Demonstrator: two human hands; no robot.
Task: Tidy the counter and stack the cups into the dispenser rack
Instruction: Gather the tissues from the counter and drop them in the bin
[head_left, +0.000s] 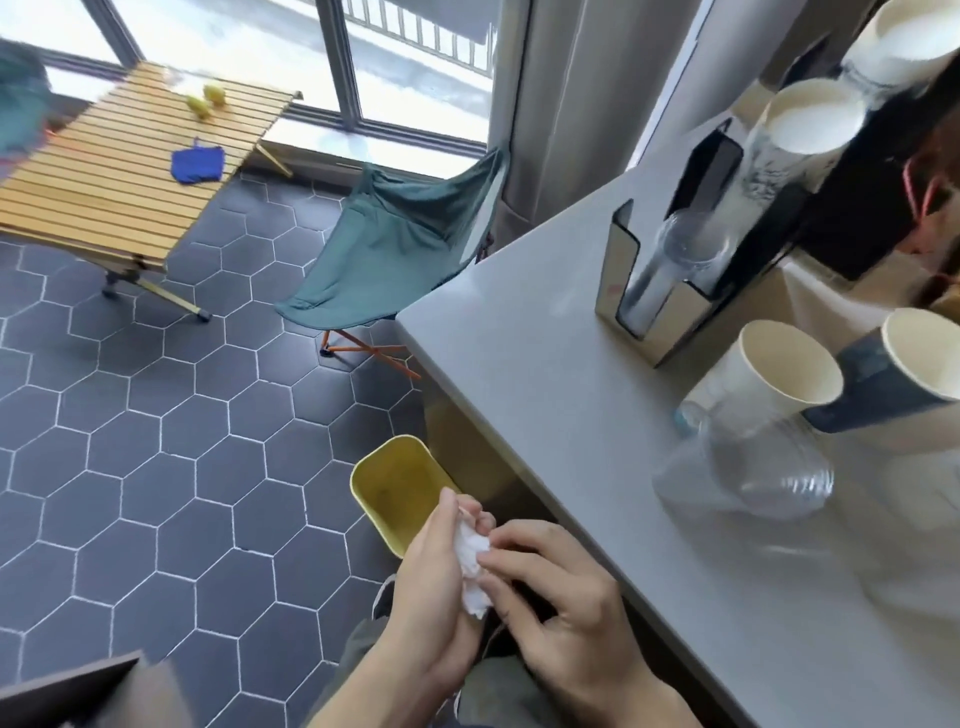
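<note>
My left hand (434, 582) and my right hand (566, 608) are pressed together below the counter's edge, both gripping a crumpled white tissue (472, 566). Just beyond them a yellow bin (400, 483) stands on the floor, open at the top. On the grey counter (545, 374) stands the dispenser rack (660, 291) with clear cups (691, 244) stacked in its near slot and white paper cups (810, 119) in the ones behind. Loose on the counter lie a white paper cup (779, 374), a dark blue paper cup (904, 374) and a clear plastic cup (748, 467).
A green folding chair (395, 244) stands by the counter's far corner. A wooden slatted table (119, 171) carries a blue cloth and two yellow objects. Dark hexagon tiles cover the floor. A person's head shows at the right edge.
</note>
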